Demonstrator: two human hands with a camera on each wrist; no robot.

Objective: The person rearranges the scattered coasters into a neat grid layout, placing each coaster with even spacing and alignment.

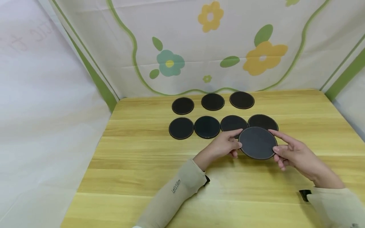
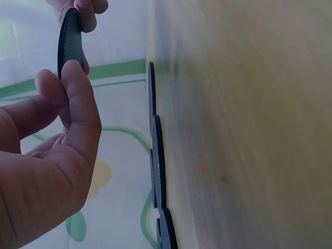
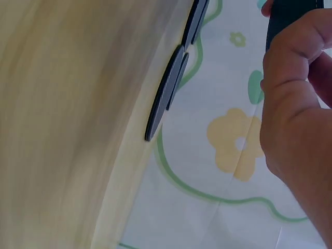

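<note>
A round black coaster point(image 1: 257, 143) with a stitched rim is held up off the table between both hands. My left hand point(image 1: 223, 144) pinches its left edge with thumb and fingers; the right hand point(image 1: 299, 156) grips the opposite edge. In the left wrist view the coaster point(image 2: 72, 39) appears nearly edge-on between the hands. Part of it point(image 3: 290, 21) shows beyond the right hand in the right wrist view. Behind it, a front row of several like coasters lies flat, the rightmost coaster point(image 1: 262, 121) partly covered by the held one.
Three more coasters form a back row, among them the middle coaster point(image 1: 212, 101). All rest on a wooden table point(image 1: 137, 177). A white cloth point(image 1: 188, 38) with printed flowers hangs behind the table's far edge, and pale cloth point(image 1: 42, 126) hangs at the left.
</note>
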